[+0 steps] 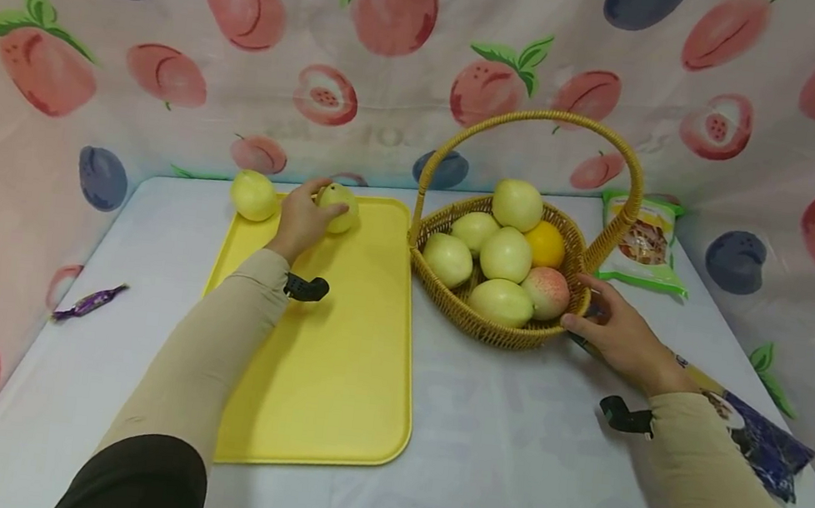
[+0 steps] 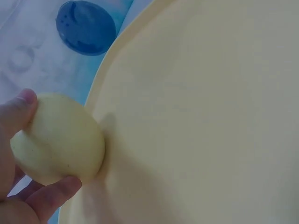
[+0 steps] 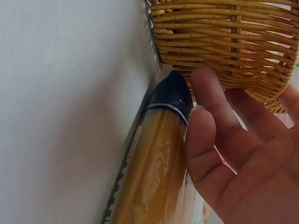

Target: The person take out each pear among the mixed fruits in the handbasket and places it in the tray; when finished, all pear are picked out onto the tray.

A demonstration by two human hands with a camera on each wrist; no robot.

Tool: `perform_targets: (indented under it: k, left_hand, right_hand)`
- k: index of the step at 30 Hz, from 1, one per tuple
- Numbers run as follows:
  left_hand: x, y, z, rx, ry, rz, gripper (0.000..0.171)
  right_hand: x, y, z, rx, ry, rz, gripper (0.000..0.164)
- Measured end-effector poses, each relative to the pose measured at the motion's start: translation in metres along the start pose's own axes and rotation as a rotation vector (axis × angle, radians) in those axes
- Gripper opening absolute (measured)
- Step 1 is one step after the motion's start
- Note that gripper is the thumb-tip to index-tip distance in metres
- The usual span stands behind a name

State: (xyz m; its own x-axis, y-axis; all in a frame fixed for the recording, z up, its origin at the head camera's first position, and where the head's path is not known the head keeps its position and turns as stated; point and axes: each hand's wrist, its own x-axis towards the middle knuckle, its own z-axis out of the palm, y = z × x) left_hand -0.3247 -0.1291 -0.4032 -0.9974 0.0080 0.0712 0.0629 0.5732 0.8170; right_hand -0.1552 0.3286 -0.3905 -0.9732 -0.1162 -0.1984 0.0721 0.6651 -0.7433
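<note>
My left hand [image 1: 303, 221] grips a pale yellow-green pear [image 1: 338, 208] with thumb and fingers over the far edge of the yellow tray [image 1: 335, 363]. In the left wrist view the pear [image 2: 63, 140] sits between the spread thumb and fingers, right at the tray's rim. Just left of this hand is another yellow-green pear [image 1: 254, 195], by the tray's far left corner. My right hand [image 1: 621, 333] rests against the right side of the wicker basket [image 1: 475, 325]. From the right wrist, its loosely bent fingers [image 3: 212, 93] touch the woven wall.
Inside the basket lie several pale green fruits [image 1: 505, 255], an orange [image 1: 546, 245] and a peach [image 1: 546, 293]. A long blue-ended packet [image 1: 756, 436] lies under my right arm. Behind the basket is a green snack bag [image 1: 643, 243]; a purple-wrapped candy [image 1: 91, 303] lies far left.
</note>
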Motion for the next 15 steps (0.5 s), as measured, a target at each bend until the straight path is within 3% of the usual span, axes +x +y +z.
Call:
perform_targets:
  k: [15]
  left_hand:
    - [0.01,-0.002,0.0,0.014,0.072,0.021,0.055]
  right_hand:
    - [0.0,0.001,0.001,-0.011,0.009,-0.007,0.086]
